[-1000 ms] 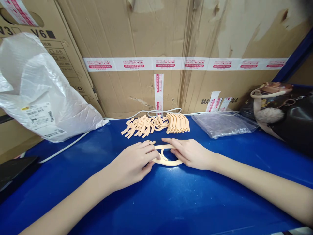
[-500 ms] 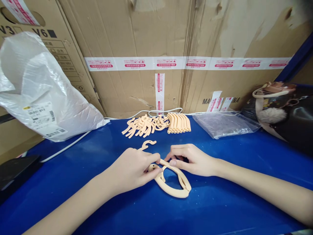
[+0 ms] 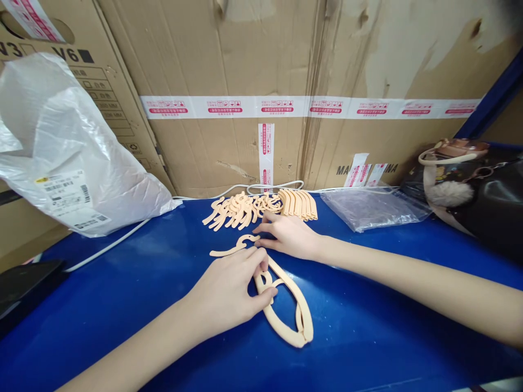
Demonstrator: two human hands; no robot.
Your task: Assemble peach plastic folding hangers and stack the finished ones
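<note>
A beige plastic folding clothes hanger [image 3: 281,326], its curved arms folded into a pointed loop, lies at the front of the blue table. My left hand [image 3: 235,286] grips its upper end, thumb on the near side and fingers curled over, hiding part of the joint. Just beyond, a loose hanger hook piece [image 3: 226,252] with a curled end lies flat. At that curled tip is my right hand [image 3: 292,235], thumb and forefinger apart on either side of it; whether they touch it I cannot tell.
Behind the hands lie a pile of loose hook pieces [image 3: 237,209] and a row of curved hanger arms [image 3: 300,203]. A clear plastic bag [image 3: 376,209], a dark handbag [image 3: 486,196] and a white parcel bag [image 3: 77,158] flank them. Cardboard [image 3: 229,147] closes off the back.
My right hand has left the folding hanger and moved up and left to the loose hook piece. The hanger has turned, its pointed end now closer to me, still in my left hand.
</note>
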